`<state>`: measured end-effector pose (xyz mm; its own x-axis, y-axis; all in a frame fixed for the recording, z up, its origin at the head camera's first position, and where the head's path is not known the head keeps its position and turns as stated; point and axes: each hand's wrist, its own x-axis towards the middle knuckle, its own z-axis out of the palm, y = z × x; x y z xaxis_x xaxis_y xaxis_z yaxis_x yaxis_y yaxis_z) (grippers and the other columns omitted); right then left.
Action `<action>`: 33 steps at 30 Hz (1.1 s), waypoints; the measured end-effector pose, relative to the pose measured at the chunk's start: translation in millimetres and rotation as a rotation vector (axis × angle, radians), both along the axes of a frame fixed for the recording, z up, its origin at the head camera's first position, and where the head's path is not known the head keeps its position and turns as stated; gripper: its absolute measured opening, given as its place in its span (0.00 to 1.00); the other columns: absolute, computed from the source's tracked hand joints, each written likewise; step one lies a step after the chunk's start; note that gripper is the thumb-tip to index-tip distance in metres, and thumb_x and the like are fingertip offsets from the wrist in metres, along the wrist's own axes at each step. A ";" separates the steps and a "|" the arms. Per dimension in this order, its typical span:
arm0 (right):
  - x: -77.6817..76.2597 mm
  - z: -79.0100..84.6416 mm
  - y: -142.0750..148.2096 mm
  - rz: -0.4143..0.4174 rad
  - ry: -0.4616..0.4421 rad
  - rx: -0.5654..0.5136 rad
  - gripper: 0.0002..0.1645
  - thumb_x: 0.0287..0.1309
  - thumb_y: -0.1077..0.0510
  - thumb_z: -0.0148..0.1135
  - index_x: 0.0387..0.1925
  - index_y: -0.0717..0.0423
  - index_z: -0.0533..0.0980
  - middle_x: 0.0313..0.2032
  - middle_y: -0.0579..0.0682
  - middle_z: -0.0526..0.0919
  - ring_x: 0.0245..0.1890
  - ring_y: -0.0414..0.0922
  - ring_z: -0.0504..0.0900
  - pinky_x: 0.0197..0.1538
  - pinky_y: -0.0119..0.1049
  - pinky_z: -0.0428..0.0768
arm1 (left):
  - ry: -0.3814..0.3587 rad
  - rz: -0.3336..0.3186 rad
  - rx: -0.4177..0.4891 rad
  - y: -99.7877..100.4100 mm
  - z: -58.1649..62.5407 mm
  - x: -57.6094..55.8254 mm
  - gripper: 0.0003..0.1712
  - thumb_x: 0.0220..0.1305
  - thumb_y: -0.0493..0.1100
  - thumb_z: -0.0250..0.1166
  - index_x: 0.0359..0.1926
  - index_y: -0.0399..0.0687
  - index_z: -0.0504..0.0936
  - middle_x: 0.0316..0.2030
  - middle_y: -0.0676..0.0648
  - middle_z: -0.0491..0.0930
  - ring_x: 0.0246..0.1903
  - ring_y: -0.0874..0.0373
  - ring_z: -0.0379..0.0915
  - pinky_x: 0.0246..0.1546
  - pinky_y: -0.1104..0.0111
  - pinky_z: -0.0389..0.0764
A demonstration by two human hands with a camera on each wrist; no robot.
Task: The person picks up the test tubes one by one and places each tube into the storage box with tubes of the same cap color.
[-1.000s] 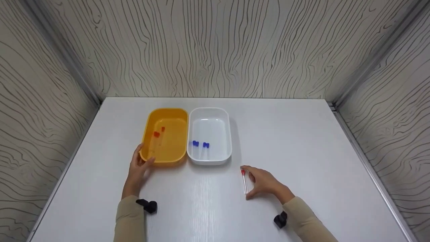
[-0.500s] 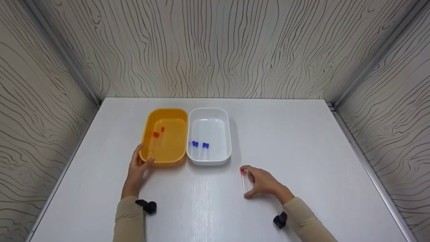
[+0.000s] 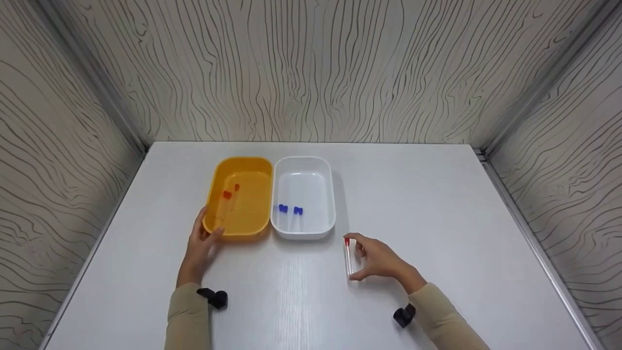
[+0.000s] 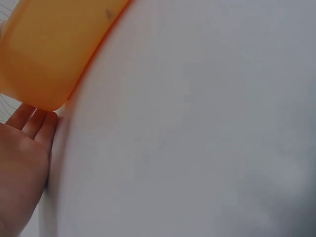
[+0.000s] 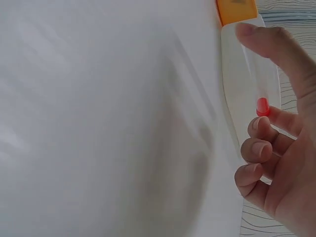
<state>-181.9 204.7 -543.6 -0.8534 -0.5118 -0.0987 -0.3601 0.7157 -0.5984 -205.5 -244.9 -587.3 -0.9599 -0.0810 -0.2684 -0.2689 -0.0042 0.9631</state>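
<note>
My right hand (image 3: pixel 381 258) holds a clear test tube (image 3: pixel 348 261) lengthwise between thumb and forefinger, its red cap (image 5: pixel 262 106) at the forefinger. The other fingers curl loosely beside it in the right wrist view. The tube is just above the table, right of and nearer than the white tray (image 3: pixel 311 187). My left hand (image 3: pixel 198 248) grips the near left corner of the yellow tray (image 3: pixel 253 206), thumb at the front rim and fingers along the outer side. In that tray lie red-capped tubes (image 3: pixel 227 195); several blue-capped tubes (image 3: pixel 298 211) lie in the white one.
The two trays stand side by side on a white table (image 3: pixel 418 194). Behind it rises a wood-grain patterned panel (image 3: pixel 311 73), with similar panels on both sides. A black wrist mount (image 3: pixel 404 316) sticks out beside the right sleeve, another beside the left.
My right hand has shifted slightly left and away from me, carrying the red-capped tube. The left hand stays on the yellow tray, and both trays look unmoved.
</note>
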 end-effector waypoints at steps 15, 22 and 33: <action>-9.6 23.0 -22.2 0.010 0.025 -0.130 0.54 0.32 0.49 0.82 0.63 0.54 0.66 0.27 0.49 0.70 0.26 0.32 0.61 0.29 0.25 0.61 | 0.004 -0.013 -0.001 -1.8 -0.9 -0.4 0.45 0.64 0.51 0.63 0.73 0.79 0.45 0.78 0.58 0.43 0.77 0.58 0.45 0.78 0.58 0.51; -18.9 33.3 -43.4 0.042 0.053 -0.151 0.54 0.34 0.48 0.81 0.65 0.50 0.65 0.27 0.49 0.71 0.25 0.32 0.60 0.30 0.24 0.61 | 0.002 0.010 0.003 -0.7 -0.7 -0.7 0.44 0.66 0.50 0.62 0.74 0.77 0.46 0.78 0.56 0.42 0.77 0.56 0.44 0.78 0.57 0.51; -35.4 48.4 -77.3 0.072 0.107 -0.127 0.55 0.34 0.46 0.80 0.65 0.49 0.64 0.29 0.56 0.76 0.26 0.33 0.62 0.31 0.24 0.61 | -0.030 0.009 0.007 0.1 -1.2 -2.9 0.46 0.65 0.52 0.62 0.74 0.78 0.44 0.78 0.59 0.38 0.78 0.58 0.39 0.78 0.56 0.48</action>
<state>-217.3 127.4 -495.2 -0.8163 -0.5745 0.0605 -0.4744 0.6068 -0.6378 -208.4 -244.8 -588.5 -0.9507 -0.0880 -0.2973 -0.2973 -0.0132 0.9547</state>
